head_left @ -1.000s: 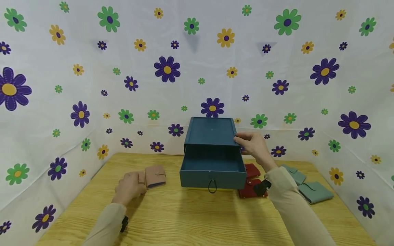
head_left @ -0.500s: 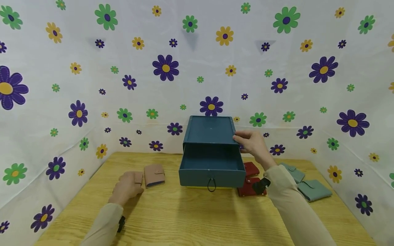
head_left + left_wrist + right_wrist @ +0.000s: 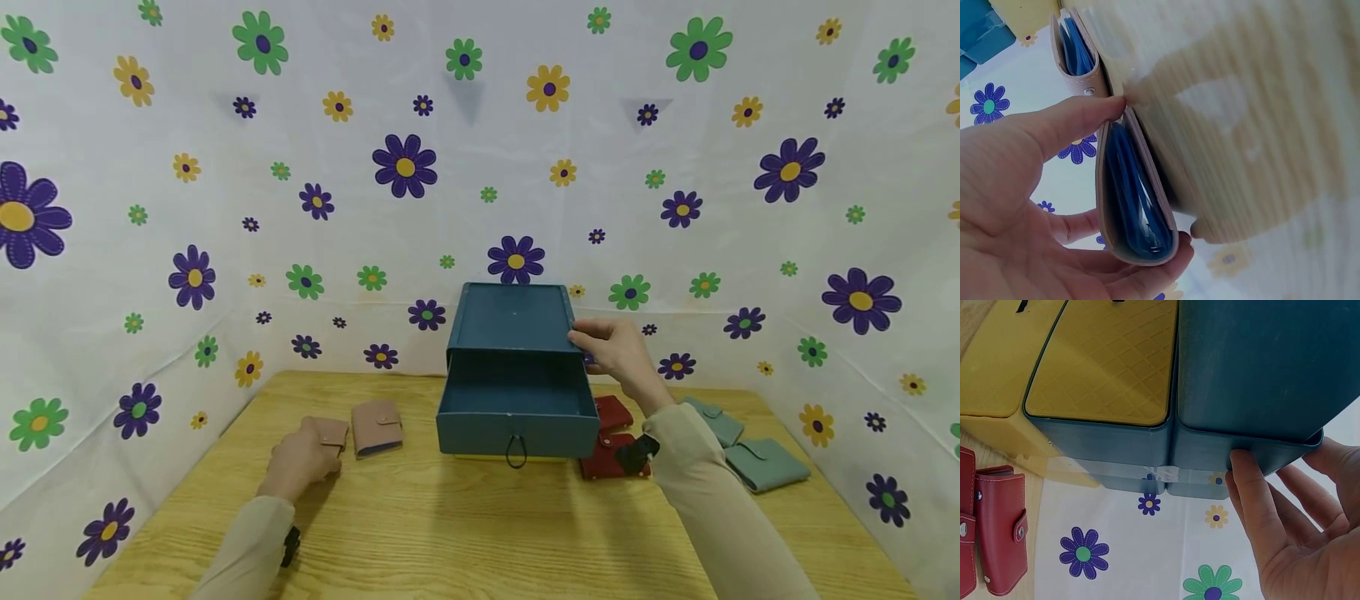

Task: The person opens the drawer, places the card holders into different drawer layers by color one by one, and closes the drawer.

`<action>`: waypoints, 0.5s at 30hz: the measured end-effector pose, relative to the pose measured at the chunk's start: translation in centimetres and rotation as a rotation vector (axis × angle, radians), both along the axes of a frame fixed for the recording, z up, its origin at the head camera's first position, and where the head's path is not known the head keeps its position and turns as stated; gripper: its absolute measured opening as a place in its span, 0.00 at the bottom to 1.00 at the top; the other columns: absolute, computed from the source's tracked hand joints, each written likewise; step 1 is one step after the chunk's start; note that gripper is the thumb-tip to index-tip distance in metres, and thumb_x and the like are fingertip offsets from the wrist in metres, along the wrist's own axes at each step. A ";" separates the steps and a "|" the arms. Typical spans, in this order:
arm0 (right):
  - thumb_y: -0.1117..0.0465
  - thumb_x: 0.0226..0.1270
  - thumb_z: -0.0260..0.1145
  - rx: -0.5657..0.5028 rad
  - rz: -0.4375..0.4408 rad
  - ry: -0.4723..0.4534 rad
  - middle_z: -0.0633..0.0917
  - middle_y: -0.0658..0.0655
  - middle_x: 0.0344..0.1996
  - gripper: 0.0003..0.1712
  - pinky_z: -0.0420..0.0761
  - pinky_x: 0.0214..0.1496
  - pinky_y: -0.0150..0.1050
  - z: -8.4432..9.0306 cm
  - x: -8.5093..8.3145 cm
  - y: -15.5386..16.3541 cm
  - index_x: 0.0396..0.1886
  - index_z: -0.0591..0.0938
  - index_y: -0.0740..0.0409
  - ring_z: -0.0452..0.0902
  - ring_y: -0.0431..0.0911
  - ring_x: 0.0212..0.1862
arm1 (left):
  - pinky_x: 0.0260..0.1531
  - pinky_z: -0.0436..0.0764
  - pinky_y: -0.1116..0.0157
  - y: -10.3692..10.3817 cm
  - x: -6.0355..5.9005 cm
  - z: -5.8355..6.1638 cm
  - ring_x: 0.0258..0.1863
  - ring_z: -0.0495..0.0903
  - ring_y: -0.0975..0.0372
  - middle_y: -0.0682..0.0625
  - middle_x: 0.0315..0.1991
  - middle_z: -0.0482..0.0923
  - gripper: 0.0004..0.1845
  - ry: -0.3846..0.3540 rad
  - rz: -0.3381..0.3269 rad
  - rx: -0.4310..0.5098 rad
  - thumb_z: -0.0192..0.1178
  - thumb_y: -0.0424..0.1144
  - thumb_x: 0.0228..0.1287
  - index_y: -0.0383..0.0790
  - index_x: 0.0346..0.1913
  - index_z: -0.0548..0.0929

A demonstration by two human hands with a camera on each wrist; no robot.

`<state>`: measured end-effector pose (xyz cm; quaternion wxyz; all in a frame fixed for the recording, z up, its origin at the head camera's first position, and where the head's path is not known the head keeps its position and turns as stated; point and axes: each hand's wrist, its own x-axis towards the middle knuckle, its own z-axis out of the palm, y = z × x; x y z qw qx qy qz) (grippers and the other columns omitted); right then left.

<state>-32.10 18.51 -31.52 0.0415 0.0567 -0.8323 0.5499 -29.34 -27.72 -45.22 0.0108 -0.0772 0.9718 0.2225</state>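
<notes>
We look at the left hand (image 3: 296, 462), which grasps the small pink wallet (image 3: 330, 432) at the left part of the wooden table (image 3: 420, 517). From the left wrist view we see the thumb at one end of its edge and the curled fingers round the other end, so the wallet sits pinched between them; whether it touches the wood or is just above it, we cannot tell. A second pink wallet (image 3: 377, 427) lies just beside it, toward the blue drawer box (image 3: 513, 317). The right hand (image 3: 621, 354) holds that box at its right upper edge, the thumb at the top and the fingers against the side wall, while the upper drawer (image 3: 517, 433) is pulled out. We judge the wallet to be light, with a cover like leather, somewhat stiff but able to bend, and not fragile. Its blue inner sleeves (image 3: 1132, 187) look thin and shiny, so they are probably slippery, and we advise not to hold by them. Better, in our opinion, is to grip across both ends, as the fingers do here, or flat over the two covers, with moderate pressure, because hard squeezing may make it bow.
</notes>
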 end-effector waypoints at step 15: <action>0.54 0.72 0.62 0.008 0.000 0.002 0.78 0.65 0.62 0.26 0.84 0.49 0.51 0.1 0.2 0.0 0.65 0.76 0.61 0.81 0.60 0.57 | 0.29 0.75 0.54 0.0 0.4 0.9 0.33 0.75 0.42 0.23 0.42 0.74 0.40 -0.004 -0.009 0.013 0.65 0.39 0.54 0.22 0.63 0.56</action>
